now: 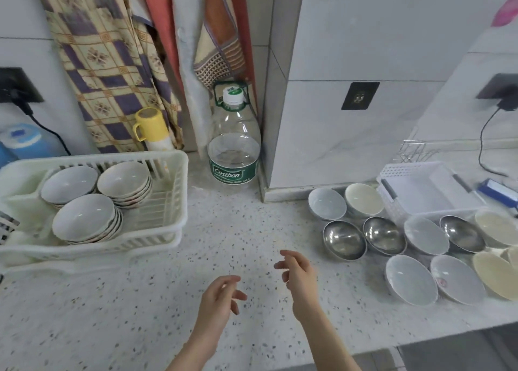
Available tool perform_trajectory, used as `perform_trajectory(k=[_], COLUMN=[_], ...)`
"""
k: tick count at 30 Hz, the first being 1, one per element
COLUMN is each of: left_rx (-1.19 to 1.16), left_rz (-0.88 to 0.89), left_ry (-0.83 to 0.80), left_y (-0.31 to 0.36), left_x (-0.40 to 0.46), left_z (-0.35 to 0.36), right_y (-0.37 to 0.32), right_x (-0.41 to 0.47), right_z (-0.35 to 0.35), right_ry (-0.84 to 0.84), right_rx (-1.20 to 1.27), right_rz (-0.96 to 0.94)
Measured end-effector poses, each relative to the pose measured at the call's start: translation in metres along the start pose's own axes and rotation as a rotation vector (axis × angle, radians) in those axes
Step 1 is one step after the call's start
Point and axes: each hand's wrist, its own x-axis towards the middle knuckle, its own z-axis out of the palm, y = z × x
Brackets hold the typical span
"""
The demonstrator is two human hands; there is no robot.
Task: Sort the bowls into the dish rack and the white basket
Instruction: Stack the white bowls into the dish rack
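Observation:
A white dish rack [171,219] stands at the left of the counter and holds three stacks of white bowls [84,216]. A white basket [414,185] sits at the back right, with nothing visible inside it. In front of the basket lie several loose bowls: white ones [410,279], steel ones [344,239] and cream ones [363,199]. My left hand [220,297] and my right hand [298,275] hover over the bare counter in the middle. The fingers of both are loosely curled and hold nothing.
A large clear water bottle [234,143] stands at the back centre, with a yellow mug on a flask [150,125] to its left. Cloths hang on the wall behind. A blue object [496,189] and a black cable [482,146] lie at the far right. The counter edge drops off at the lower right.

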Motion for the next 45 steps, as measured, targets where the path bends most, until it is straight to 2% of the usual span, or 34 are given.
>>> perform_trajectory(k=[5,10,14,17,26,31,38,45], left_rx=[0.136,0.24,0.243,0.22,0.133,0.134,0.129,0.157], left_rz=[-0.023,0.017,0.023,0.015,-0.044,-0.109,-0.196,-0.251], left_ry=[-0.141,-0.238,-0.247,-0.189,0.056,0.137,0.129,0.081], left_y=[0.002,0.022,0.038,0.048,0.046,0.06,0.071,0.072], left_x=[0.013,0.04,0.065,0.089,0.138,0.152,0.165,0.174], left_z=[0.026,0.083,0.135,0.174,0.233,0.243,0.253,0.261], right_y=[0.016,0.035,0.039,0.035,0.037,0.03,0.009,-0.012], right_x=[-0.004,-0.005,0.005,0.021,0.051,0.052,0.044,0.058], right_z=[-0.042,-0.103,-0.143,-0.172,-0.218,-0.225,-0.231,-0.235], right_ry=[0.162,0.435,0.671,0.757,0.672,0.664,0.482,0.373], right_rx=[0.076,0.262,0.427,0.434,0.35,0.424,0.386,0.338], right_rz=[0.086,0.233,0.269,0.276,0.272,0.309,0.223,0.123])
